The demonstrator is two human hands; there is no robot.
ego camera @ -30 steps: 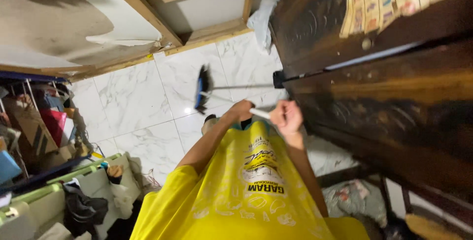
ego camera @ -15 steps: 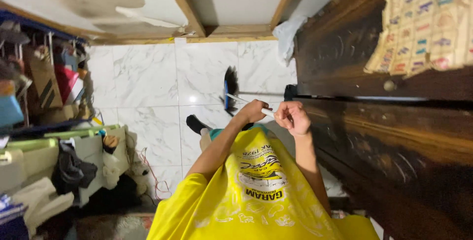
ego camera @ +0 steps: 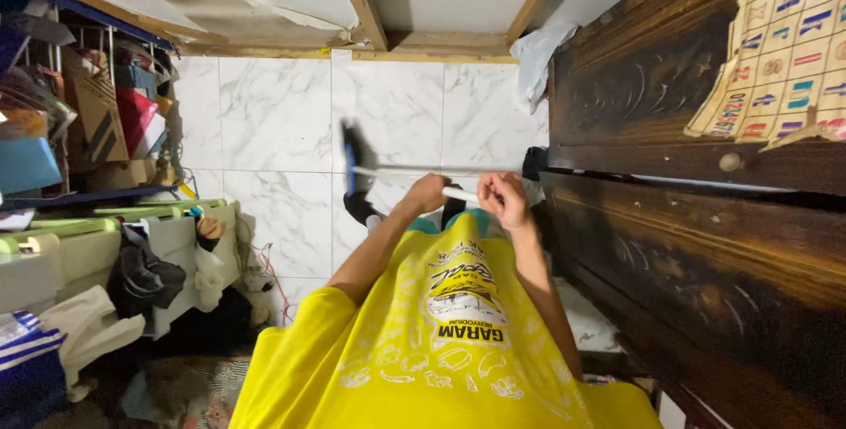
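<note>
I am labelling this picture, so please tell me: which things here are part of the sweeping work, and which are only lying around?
In use:
- broom, white handle
- left hand gripping the handle
- right hand gripping the handle
- white marble floor

Lying about:
- cardboard boxes
- clothes heap
- dark wooden cabinet
- white plastic bag

Bright, even indoor light fills the wide-angle view, which bends at the edges. The white marble-patterned tile floor [ego camera: 273, 121] shines softly. The blue-headed broom [ego camera: 350, 160] is motion-blurred.

The floor tiles [ego camera: 282, 129] are white marble with grey veining. The shirt [ego camera: 441, 341] is bright yellow with white doodles. At right, the cabinet [ego camera: 705, 244] is dark streaked brown; the broom head [ego camera: 350, 160] is blue and black.
</note>
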